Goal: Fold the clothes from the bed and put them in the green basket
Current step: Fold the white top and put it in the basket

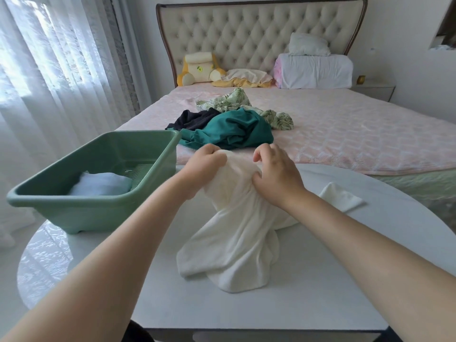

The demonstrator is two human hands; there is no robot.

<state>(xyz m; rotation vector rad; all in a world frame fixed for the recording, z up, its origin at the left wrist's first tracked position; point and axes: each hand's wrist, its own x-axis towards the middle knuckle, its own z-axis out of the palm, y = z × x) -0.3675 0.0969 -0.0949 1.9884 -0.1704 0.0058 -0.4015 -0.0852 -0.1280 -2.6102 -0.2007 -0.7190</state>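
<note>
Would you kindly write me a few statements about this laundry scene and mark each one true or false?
1. Both the left hand and the right hand grip the white towel. True.
2. A teal garment lies on the bed. True.
3. The green basket stands on the bed. False: the green basket stands on the white table.
4. The green basket is empty. False: a pale folded cloth lies inside it.
5. The white towel lies folded flat. False: it is bunched, draping from the hands onto the white table.
</note>
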